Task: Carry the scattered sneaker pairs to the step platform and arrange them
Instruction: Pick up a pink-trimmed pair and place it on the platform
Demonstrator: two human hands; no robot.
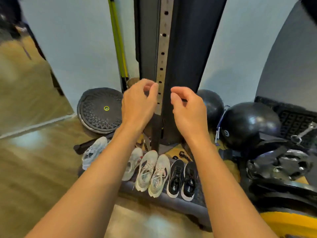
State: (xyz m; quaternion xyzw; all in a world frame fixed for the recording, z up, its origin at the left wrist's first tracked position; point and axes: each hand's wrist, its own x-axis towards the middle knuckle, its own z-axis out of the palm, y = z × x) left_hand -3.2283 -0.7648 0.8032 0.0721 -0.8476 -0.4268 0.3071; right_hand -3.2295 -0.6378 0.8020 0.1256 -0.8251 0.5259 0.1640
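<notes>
Left hand (139, 100), right hand (187, 107) loosely curled, empty; sneakers (145, 169) on step platform (171, 201) likely light, soft; pinch heel collars

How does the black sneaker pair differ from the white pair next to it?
The black sneaker pair has dark uppers on white soles; the white sneaker pair is pale throughout. The black sneaker pair ends the row on the right; the white sneaker pair sits mid-row. Both stand on the step platform, toes pointing away.

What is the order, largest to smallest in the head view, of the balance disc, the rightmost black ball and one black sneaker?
1. Ball
2. Disc, nearly alike, so unsure
3. Sneaker, plainly smallest
</notes>
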